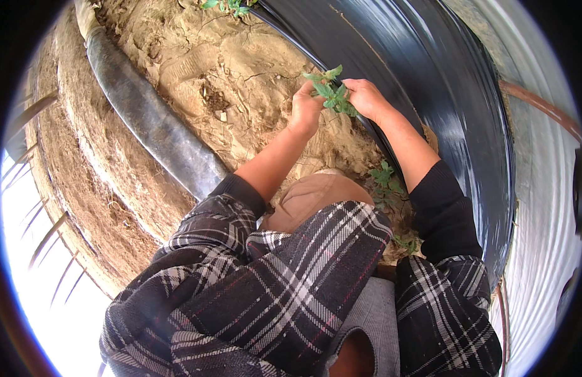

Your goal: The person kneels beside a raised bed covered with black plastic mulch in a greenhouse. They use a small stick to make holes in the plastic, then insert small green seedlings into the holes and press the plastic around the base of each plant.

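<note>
A young leafy green plant, tomato-like in its toothed leaves, stands at the edge of the black plastic mulch film. From the soil side my left hand grips it, fingers curled in and tips partly behind leaves. On the film side, my right hand is bent against the same plant, and its fingertips are hidden by foliage and the film's edge. Stem and base cannot be made out between the hands.
Cracked bare soil lies left of the film. A flattened dark hose runs along it, beside a raised earth bank. Another plant grows near my knee. Clear plastic sheeting and a rusty pipe border the right.
</note>
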Demonstrator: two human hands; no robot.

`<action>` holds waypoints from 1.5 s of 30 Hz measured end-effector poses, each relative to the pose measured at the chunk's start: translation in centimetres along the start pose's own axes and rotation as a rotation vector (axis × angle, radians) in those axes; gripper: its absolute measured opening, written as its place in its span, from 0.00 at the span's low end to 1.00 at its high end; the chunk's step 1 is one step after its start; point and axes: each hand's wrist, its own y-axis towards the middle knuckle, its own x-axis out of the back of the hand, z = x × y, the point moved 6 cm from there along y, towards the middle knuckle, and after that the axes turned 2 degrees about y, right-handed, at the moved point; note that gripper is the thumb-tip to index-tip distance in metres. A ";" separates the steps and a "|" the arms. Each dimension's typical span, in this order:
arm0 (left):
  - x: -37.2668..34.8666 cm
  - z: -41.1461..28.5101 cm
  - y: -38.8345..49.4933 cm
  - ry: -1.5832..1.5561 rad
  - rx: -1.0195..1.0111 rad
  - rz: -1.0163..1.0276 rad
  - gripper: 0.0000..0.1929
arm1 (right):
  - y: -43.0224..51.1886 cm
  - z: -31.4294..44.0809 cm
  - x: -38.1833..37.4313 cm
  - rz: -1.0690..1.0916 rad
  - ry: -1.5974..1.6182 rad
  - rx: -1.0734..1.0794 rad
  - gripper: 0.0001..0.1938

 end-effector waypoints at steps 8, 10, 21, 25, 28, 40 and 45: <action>-1.7 -1.6 -4.0 0.881 -0.619 0.012 0.29 | 1.0 -2.2 -0.8 -0.044 0.261 0.020 0.10; -2.4 -1.9 -4.9 0.959 -0.772 0.048 0.30 | 0.6 -1.7 -0.3 -0.032 0.295 0.015 0.10; -2.6 -0.9 -4.0 0.807 -0.571 0.115 0.27 | 0.6 -0.7 0.6 0.285 0.409 -0.077 0.10; -2.7 -0.9 -3.9 0.864 -0.562 0.177 0.25 | 0.4 -1.2 0.2 0.348 0.358 -0.163 0.08; -2.7 -1.1 -3.9 0.910 -0.602 0.203 0.25 | 0.2 -1.1 -0.1 0.377 0.479 -0.214 0.07; -1.2 -1.8 -5.4 0.842 -0.663 0.092 0.22 | -0.5 -1.0 -0.9 0.191 0.691 -0.247 0.12; -1.5 -2.0 -6.2 1.005 -0.696 0.099 0.20 | -0.5 -0.6 -0.7 0.189 0.675 -0.234 0.12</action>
